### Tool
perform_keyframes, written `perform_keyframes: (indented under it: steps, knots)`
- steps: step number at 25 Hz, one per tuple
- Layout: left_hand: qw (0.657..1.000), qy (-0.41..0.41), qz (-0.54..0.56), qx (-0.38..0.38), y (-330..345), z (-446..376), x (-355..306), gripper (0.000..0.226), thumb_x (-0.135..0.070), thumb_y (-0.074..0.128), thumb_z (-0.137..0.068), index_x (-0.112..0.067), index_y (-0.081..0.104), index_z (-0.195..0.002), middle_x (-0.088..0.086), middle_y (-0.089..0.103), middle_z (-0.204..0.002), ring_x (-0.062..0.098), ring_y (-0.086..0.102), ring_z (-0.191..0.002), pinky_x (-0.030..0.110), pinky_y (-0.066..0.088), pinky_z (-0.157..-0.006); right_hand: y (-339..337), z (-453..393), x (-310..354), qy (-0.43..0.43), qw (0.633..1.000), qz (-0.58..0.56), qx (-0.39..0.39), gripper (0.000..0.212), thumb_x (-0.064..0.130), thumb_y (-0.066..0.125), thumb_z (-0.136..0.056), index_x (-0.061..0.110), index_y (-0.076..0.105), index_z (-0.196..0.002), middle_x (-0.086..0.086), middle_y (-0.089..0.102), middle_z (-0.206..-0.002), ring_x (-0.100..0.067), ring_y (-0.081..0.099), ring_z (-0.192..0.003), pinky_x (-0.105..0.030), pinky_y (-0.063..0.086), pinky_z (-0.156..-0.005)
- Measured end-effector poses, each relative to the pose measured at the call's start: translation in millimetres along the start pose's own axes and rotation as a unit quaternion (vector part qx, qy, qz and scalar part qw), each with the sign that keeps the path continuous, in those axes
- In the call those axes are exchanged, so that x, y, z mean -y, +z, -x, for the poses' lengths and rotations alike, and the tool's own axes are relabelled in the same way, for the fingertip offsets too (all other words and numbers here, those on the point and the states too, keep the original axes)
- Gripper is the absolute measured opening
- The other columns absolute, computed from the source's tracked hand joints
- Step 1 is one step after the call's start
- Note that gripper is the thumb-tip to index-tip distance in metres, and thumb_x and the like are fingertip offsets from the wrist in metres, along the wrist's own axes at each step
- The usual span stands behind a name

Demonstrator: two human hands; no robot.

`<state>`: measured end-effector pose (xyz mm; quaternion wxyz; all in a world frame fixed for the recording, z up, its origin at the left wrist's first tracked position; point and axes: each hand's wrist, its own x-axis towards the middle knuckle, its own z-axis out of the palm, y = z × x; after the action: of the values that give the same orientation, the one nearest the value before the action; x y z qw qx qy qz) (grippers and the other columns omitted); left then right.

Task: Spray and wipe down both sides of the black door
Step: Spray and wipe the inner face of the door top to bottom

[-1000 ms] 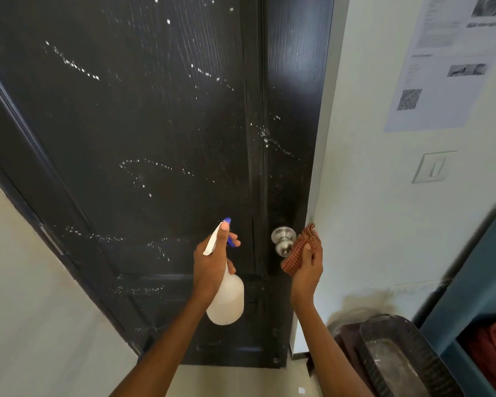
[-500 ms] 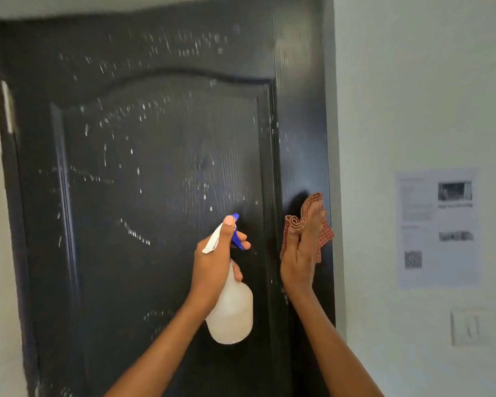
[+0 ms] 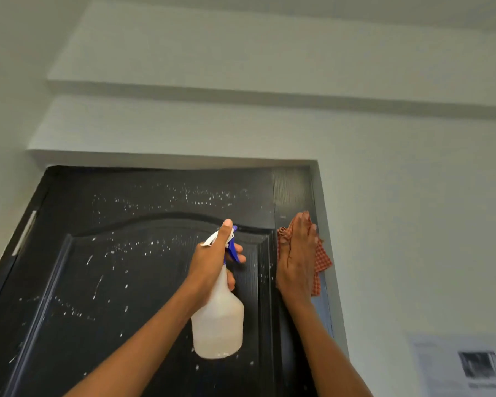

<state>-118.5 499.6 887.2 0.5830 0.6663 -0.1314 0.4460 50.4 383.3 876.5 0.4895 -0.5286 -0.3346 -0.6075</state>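
**Black door, droplets all over**

Black door [image 3: 143, 282] speckled w/ white spray drops. Left hand [image 3: 212, 262] grips the spray bottle [image 3: 218, 319] by the neck, fingers curled round the blue trigger, just in front of the upper panel. Right hand [image 3: 297, 259] — fingers straight — presses the checked cloth [image 3: 322, 260] flat near the door's top right corner, by the frame.

Home interior: black panelled door [image 3: 143, 282], painted walls [image 3: 413, 224], taped notice [image 3: 458, 365].

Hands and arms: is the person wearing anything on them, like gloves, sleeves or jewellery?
Nothing shows. The left hand and right hand are bare, without gloves, and no rings or watch are visible. Both forearms are uncovered down to the frame's lower edge; no sleeve appears.
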Motion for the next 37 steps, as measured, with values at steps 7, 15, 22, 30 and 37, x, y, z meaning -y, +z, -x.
perform_keyframes:
  steps: [7,15,22,30,37]
  knots:
    - [0.998,0.035,-0.053,0.024,4.2,-58.2,-33.9,0.066,-0.071,0.049,-0.090,-0.010,0.067,-0.108,0.016,0.075,-0.088,0.027,0.057,-0.047,0.032,0.052,-0.046,11.5,-75.5,-12.8,-0.055,0.992,0.113,0.004,0.063,0.050,0.033,-0.107,0.048,0.002,-0.161,-0.014,0.037,-0.145,-0.026,0.049,-0.124,-0.041,0.054,-0.093]
    - [0.997,0.027,-0.058,0.031,15.5,-82.4,-26.2,0.067,-0.070,0.050,-0.091,-0.007,0.066,-0.106,0.017,0.075,-0.089,0.022,0.057,-0.042,0.029,0.050,-0.043,38.1,-51.9,-35.3,-0.050,0.968,0.246,0.013,0.064,0.045,0.038,-0.108,0.007,0.030,-0.159,-0.018,0.041,-0.160,-0.035,0.034,-0.151,-0.047,0.023,-0.124]
    - [0.997,-0.003,-0.076,0.017,10.5,-107.0,-26.0,0.079,-0.075,0.046,-0.090,0.001,0.066,-0.088,0.015,0.069,-0.071,0.021,0.055,-0.044,0.030,0.052,-0.047,43.5,-39.9,-45.1,-0.045,0.962,0.266,0.025,0.074,0.055,0.018,-0.106,0.008,0.011,-0.163,-0.015,0.020,-0.169,-0.029,0.013,-0.158,-0.044,0.010,-0.128]
    - [0.997,0.010,-0.075,0.001,-2.9,-118.8,-38.1,0.081,-0.075,0.046,-0.090,0.003,0.067,-0.091,0.018,0.071,-0.074,0.021,0.055,-0.043,0.029,0.050,-0.045,43.5,-33.9,-42.7,-0.059,0.955,0.289,0.031,0.075,0.055,0.024,-0.106,0.007,0.016,-0.162,-0.016,0.022,-0.168,-0.030,0.016,-0.156,-0.043,0.007,-0.128]
    - [0.992,0.006,-0.125,-0.033,-24.7,-117.1,-31.4,0.081,-0.076,0.046,-0.089,0.002,0.070,-0.096,0.019,0.076,-0.085,0.022,0.059,-0.046,0.030,0.051,-0.046,66.3,-39.0,-21.4,-0.104,0.936,0.315,0.120,0.076,0.060,0.015,-0.107,0.011,0.004,-0.164,-0.011,-0.001,-0.171,-0.028,-0.003,-0.158,-0.042,-0.007,-0.126]
